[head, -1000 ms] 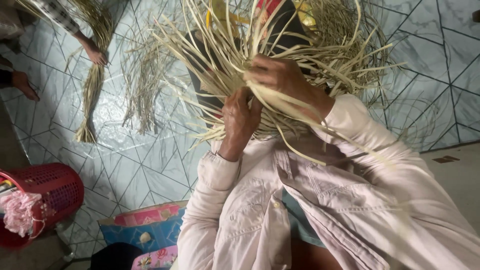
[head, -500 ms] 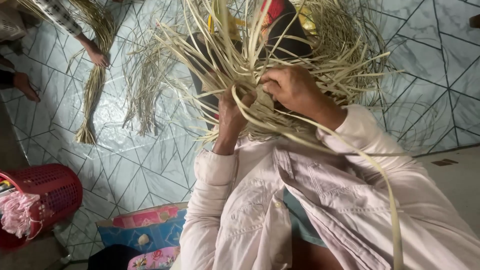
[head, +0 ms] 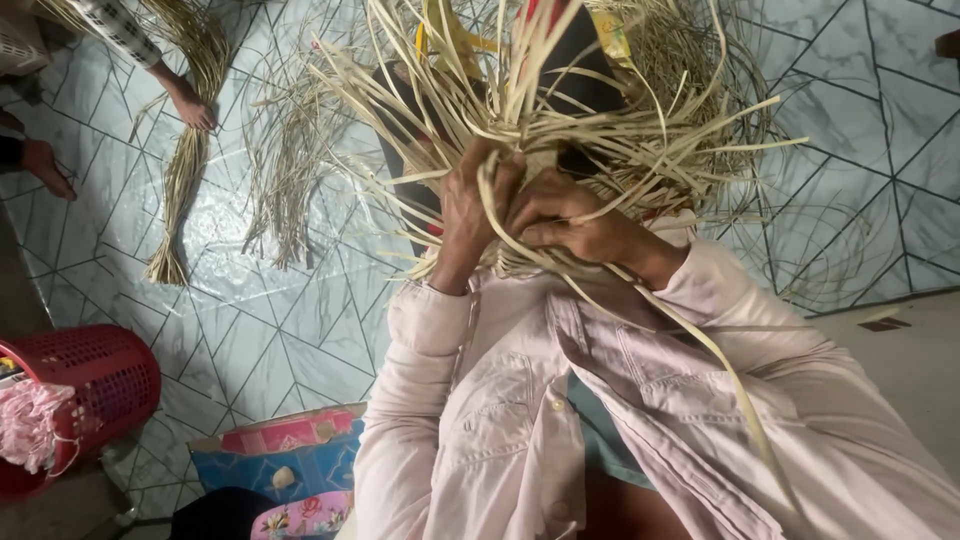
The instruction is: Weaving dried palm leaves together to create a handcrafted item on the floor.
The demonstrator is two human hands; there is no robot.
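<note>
Right hand (head: 570,222) lowered, closer to left hand (head: 470,205).
Both hands' fingers closed on pale straw strips (head: 560,110); pink cloth (head: 30,425) held in red basket (head: 95,375).

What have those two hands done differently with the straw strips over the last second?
The right hand dropped lower and closer to the left hand, drawing one long pale flat straw strip down over the sleeve. Both keep their grip on the tangled pale straw weave. The red plastic basket stayed put.

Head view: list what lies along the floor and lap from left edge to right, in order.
red basket → tied straw bundle → loose straw bunch → left hand → right hand → long trailing strip
</note>
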